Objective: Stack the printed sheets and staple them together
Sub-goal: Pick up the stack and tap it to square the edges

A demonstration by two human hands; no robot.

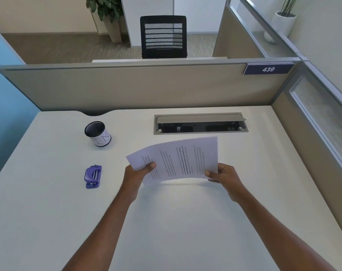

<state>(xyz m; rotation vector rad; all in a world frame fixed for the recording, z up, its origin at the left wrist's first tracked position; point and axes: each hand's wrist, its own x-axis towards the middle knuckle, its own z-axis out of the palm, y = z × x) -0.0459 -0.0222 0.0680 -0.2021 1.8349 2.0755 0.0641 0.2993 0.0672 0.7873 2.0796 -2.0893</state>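
Note:
Both hands hold the printed sheets (178, 161) tilted up above the middle of the white desk (176, 222), with the lower edge just over the desktop. My left hand (137, 176) pinches the left end, thumb on top. On the right end, my right hand (223, 174) grips the lower corner. The sheets carry columns of black text and are bowed slightly. A purple stapler (93, 176) lies flat on the desk to the left of my left hand, apart from it.
A black mesh pen cup (97, 133) with a white label stands at the back left. An open cable tray (200, 124) is set into the desk behind the sheets. Grey partition walls (146, 87) close the back and right sides.

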